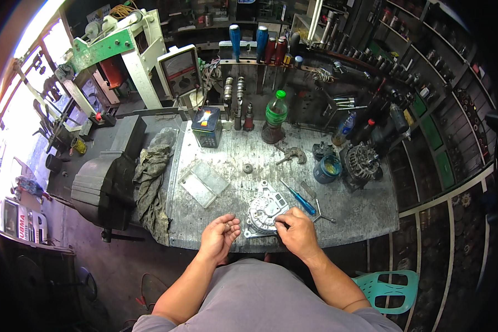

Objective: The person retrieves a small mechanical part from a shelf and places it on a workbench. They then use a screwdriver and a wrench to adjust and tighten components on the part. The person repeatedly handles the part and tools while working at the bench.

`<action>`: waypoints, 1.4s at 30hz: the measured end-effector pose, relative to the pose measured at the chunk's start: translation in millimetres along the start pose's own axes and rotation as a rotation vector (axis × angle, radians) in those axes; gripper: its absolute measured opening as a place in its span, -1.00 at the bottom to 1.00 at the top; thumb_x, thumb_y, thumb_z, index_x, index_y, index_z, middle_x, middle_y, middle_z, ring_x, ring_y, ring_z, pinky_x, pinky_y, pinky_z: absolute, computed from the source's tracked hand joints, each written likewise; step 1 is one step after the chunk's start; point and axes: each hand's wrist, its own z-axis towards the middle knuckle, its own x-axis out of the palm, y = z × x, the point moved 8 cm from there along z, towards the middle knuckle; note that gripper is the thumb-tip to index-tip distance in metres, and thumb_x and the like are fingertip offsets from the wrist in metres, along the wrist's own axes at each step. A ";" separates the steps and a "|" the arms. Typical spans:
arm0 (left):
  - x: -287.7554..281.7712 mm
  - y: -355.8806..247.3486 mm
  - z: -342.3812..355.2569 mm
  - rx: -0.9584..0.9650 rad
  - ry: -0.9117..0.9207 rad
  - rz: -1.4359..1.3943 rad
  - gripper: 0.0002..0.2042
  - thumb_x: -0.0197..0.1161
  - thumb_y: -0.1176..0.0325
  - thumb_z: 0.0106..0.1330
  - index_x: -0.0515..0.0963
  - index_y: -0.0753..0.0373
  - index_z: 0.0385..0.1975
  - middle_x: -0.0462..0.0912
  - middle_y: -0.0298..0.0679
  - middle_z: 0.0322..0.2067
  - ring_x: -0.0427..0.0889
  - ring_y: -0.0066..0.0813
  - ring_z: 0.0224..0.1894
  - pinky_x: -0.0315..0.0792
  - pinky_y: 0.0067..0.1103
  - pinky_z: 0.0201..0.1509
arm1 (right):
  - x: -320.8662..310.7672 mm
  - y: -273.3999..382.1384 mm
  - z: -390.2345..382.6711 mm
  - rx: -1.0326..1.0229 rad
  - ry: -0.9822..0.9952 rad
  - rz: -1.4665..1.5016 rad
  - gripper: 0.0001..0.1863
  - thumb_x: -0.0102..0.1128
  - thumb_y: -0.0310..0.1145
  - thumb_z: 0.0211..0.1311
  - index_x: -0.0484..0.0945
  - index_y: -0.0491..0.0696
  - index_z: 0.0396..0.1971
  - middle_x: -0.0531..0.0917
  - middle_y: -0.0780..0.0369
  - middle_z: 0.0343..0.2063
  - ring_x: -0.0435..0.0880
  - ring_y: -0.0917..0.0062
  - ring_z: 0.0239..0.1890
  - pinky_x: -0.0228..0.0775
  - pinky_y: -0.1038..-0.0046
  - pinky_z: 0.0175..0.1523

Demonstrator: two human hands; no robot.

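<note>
On metal bench, right hand at silver housing, left hand beside

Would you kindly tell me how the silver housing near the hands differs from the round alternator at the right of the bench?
The silver housing is pale and bright, while the alternator is darker. The silver housing looks flatter; the alternator is bulkier. The right hand is at the silver housing's edge, while no hand is near the alternator. Both look metallic and rest on the bench.
</note>
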 end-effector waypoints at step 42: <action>48.9 17.4 -53.6 -0.042 0.262 -0.115 -0.58 0.07 0.51 0.66 0.48 0.57 0.41 0.65 0.16 0.31 0.71 -0.11 0.33 0.62 -0.21 0.49 | 57.4 75.4 -25.9 -0.356 0.192 -0.065 -0.85 0.44 -0.32 0.41 0.79 -0.07 -0.17 0.77 0.16 -0.17 0.84 0.18 -0.18 0.73 0.15 -0.12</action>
